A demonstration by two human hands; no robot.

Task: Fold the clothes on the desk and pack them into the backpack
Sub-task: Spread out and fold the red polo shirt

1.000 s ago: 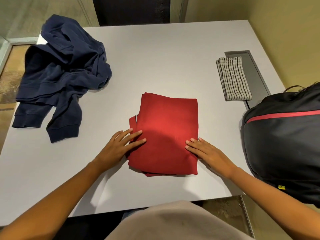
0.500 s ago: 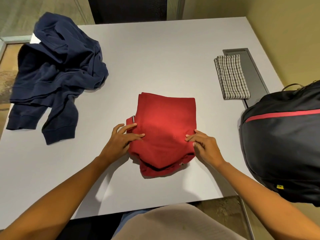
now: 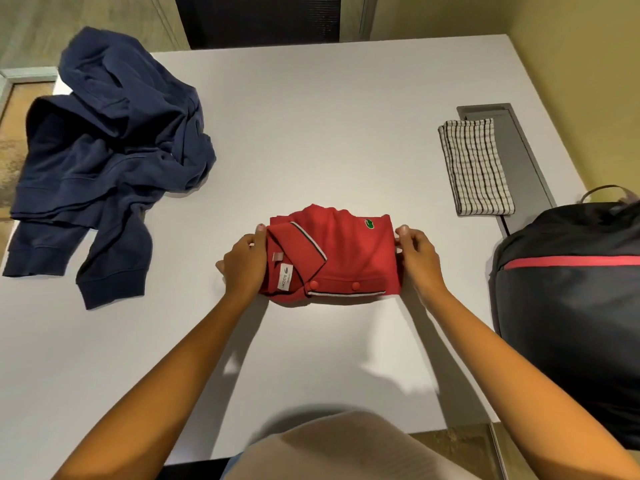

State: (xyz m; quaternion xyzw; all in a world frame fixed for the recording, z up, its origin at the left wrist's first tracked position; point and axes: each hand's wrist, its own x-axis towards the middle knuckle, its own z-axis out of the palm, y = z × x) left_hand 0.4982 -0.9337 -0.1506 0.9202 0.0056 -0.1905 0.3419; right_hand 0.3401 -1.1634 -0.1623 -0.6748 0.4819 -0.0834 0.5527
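A folded red polo shirt lies at the middle of the grey desk, collar, buttons and label facing up. My left hand grips its left edge and my right hand grips its right edge, fingers curled round the folded cloth. A crumpled navy sweatshirt is spread over the desk's far left corner. A dark backpack with a red stripe stands at the right edge of the desk; I cannot tell whether it is zipped.
A folded checked cloth lies at the right, partly over a grey cable hatch. A yellow-green wall runs along the right side. Bare desk surface stretches behind the red shirt and in front of it.
The red shirt has been folded in half away from me and now shows its collar side. Both hands moved from pressing on top to gripping its left and right edges.
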